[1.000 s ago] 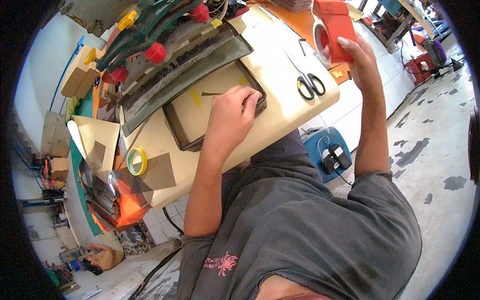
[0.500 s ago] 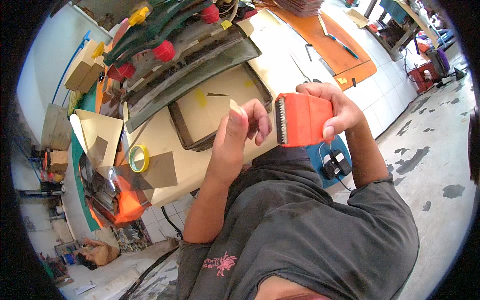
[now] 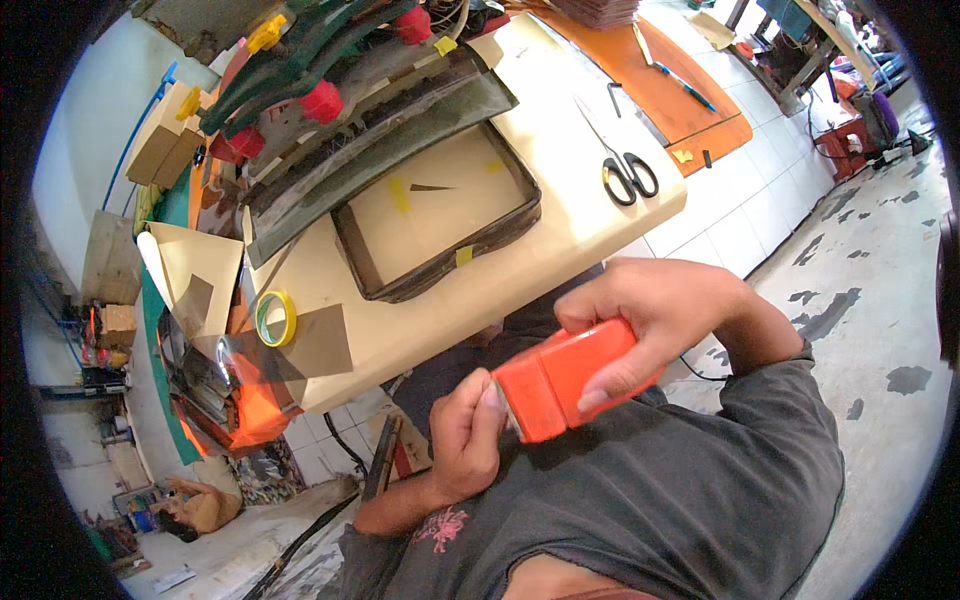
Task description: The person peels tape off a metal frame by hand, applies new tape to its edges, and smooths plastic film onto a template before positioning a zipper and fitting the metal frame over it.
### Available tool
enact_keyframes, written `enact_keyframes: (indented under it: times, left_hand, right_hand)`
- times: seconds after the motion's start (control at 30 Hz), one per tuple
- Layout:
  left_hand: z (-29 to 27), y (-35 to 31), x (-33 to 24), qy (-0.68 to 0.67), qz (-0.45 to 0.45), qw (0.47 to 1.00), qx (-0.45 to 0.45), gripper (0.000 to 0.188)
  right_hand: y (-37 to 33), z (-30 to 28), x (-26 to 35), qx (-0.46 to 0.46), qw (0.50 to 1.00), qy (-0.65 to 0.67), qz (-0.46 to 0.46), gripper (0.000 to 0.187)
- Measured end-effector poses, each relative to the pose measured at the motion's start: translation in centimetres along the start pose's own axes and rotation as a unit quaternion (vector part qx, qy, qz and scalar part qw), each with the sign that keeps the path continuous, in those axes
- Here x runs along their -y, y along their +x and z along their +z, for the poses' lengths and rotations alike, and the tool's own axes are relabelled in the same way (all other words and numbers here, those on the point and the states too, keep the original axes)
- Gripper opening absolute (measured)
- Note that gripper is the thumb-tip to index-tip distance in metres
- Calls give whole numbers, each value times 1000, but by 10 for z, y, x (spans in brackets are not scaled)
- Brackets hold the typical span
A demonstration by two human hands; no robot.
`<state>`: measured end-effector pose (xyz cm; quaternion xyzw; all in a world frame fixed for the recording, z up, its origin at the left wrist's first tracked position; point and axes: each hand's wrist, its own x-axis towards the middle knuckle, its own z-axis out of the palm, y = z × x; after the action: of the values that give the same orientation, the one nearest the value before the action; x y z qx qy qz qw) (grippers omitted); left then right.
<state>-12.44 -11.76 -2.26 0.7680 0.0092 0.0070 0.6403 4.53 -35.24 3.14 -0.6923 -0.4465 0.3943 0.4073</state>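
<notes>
Looking down from the wearer's head through a fisheye lens and facing over the dark shirt [image 3: 660,490] toward the worktable [image 3: 570,150]. Catching the left hand [image 3: 465,440] and the right hand [image 3: 665,315] from close above, just below the middle of the frame. Taking in the worktable from farther off and at a slant, rising toward the right. Reaching out to the grey floor [image 3: 850,360] at the far right, bending straight edges near the rounded rim.

There is one tape dispenser [image 3: 545,395], one tape roll [image 3: 290,318], one pair of scissors [image 3: 630,180] and perhaps three red caps [image 3: 322,102].
</notes>
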Motion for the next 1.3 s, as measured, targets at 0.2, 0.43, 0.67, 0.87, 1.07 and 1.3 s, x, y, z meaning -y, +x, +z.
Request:
enact_keyframes:
  times: [0.2, 0.43, 0.67, 0.87, 1.07, 1.3]
  left_hand:
    - [-5, -25, 1, -43, -36, 998, 19, 31]
    - [-6, -27, 2, -31, -35, 999, 16, 30]
    - [10, 21, 7, 276, 162, 947, 8, 27]
    - [13, 18, 25, 392, 164, 905, -29, 26]
    - [0, 7, -8, 186, 215, 958, -17, 22]
    - [-7, 4, -2, 152, 132, 979, -36, 26]
  right_hand:
    - [-10, -2, 8, 46, 997, -57, -5, 63]
    - [-24, -10, -1, 45, 997, -67, -10, 62]
    - [-8, 18, 0, -70, 950, -301, 53, 58]
    - [8, 40, -4, -89, 922, -375, 48, 53]
    - [21, 58, -47, -23, 889, -455, 54, 49]
    - [-14, -24, -9, -6, 966, -258, 30, 54]
